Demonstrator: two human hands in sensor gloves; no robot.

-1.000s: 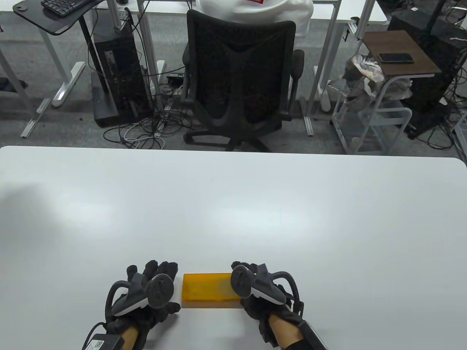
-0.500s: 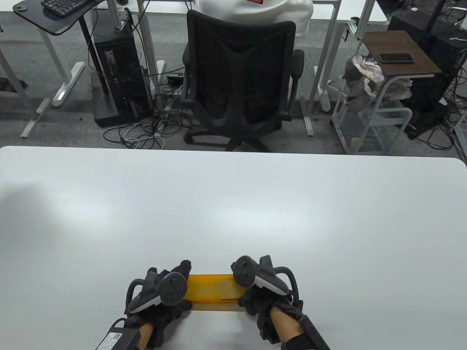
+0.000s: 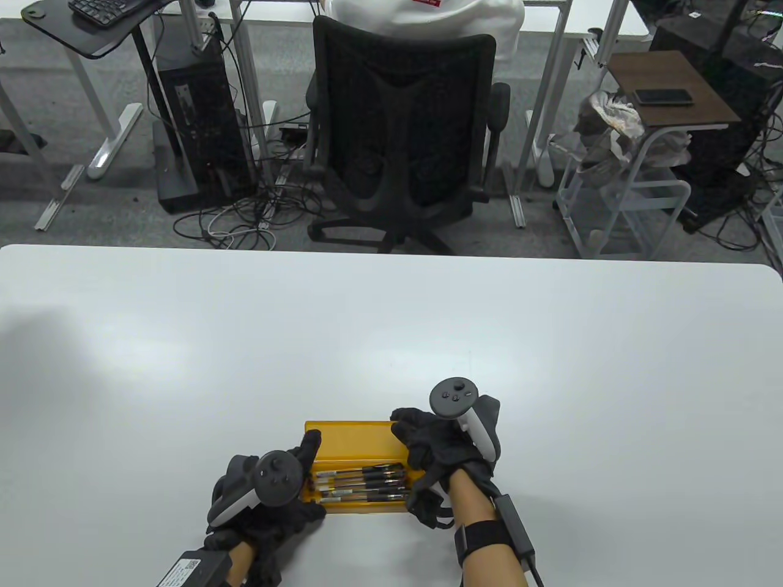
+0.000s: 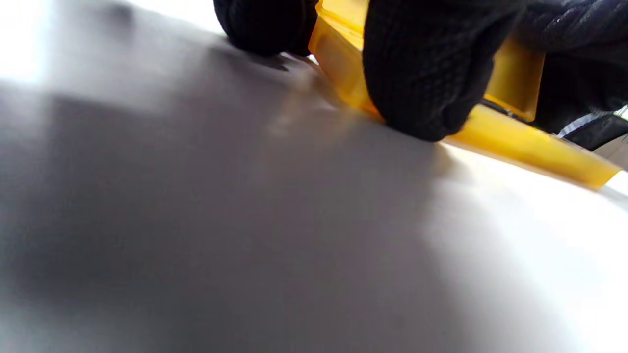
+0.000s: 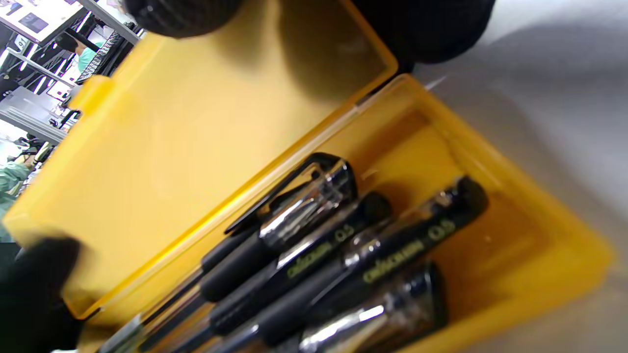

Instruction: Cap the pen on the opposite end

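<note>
A yellow pen box (image 3: 367, 507) lies open near the table's front edge, with its lid (image 3: 348, 437) raised at the far side. Several black pens (image 3: 361, 482) lie side by side in it, capped as far as I can see. My left hand (image 3: 311, 477) grips the box's left end; in the left wrist view its fingers (image 4: 427, 73) press against the box (image 4: 520, 144). My right hand (image 3: 411, 455) holds the lid's right end up. The right wrist view shows the lid (image 5: 196, 127), the pens (image 5: 319, 255) and a fingertip (image 5: 181, 14) on the lid's edge.
The white table (image 3: 391, 330) stretches far and to both sides of the box. A black office chair (image 3: 404, 128) stands beyond the far edge, with desks and a small side table (image 3: 670, 85) behind it.
The box was closed a second ago. Both hands closed in on its ends, and my right hand swung the lid up and back, which uncovered the pens.
</note>
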